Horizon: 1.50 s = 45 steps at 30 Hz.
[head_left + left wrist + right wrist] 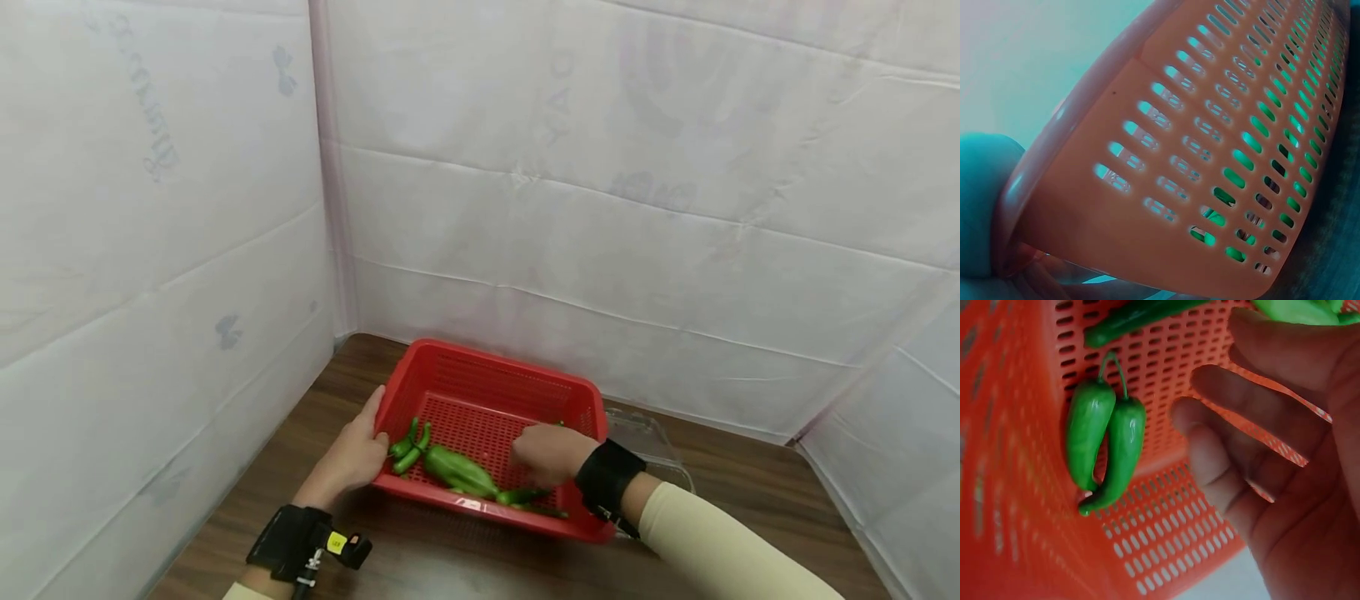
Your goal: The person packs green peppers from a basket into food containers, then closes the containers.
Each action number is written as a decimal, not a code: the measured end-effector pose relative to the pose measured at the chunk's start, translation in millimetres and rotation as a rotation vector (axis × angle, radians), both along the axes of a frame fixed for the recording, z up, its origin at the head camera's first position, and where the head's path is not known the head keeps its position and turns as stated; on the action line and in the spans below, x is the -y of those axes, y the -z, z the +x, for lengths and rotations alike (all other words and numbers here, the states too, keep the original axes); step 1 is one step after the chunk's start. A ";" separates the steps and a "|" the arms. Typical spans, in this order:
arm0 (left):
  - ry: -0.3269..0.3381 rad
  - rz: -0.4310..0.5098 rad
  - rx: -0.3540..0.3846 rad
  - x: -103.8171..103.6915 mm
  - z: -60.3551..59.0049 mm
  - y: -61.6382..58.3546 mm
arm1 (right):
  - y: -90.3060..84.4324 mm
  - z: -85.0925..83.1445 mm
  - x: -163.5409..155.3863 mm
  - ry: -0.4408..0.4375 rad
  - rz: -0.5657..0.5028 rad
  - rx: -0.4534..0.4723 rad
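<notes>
A person's left hand (352, 450) is gripping the left rim of a red basket (480, 379), the thumb lying over the edge and the fingers pressing along the outside of the perforated wall. The basket is standing on a wood-grained bench (772, 517), near the white sheeting (600, 217) that is hanging behind it. The right hand (551, 454) is hovering inside the basket toward its right end, its fingers bending loosely with gaps between them and visibly holding nothing; whether any fingertip is touching the basket's floor, one cannot tell. In the right wrist view, a pair of small green peppers (1107, 444) is lying just beside those fingers, their thin stems meeting at the top, and a dark green pepper (1141, 320) is stretching out beyond them. Along the near side of the basket a large light green pepper (459, 471) is resting between a cluster of small green peppers (408, 454) at the left and darker ones at the right. A clear plastic container (652, 446) is sitting on the bench, partly hiding behind the basket's right end, and black straps (611, 475) are circling both wrists
</notes>
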<state>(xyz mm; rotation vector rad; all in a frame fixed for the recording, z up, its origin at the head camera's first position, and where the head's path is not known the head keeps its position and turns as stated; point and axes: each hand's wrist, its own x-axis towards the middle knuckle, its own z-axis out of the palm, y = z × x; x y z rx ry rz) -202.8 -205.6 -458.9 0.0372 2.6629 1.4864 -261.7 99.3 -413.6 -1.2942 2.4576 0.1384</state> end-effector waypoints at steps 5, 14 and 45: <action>0.001 -0.013 0.007 -1.7 0.3 -0.9 | 9.4 4.7 9.5 0.004 0.076 0.058; 0.007 -0.014 0.015 -8.3 -2.3 -3.7 | 10.6 2.9 3.5 -0.022 0.037 0.099; 0.006 -0.049 0.007 0.0 1.4 -4.8 | -49.8 -4.1 -57.6 0.080 -0.445 0.079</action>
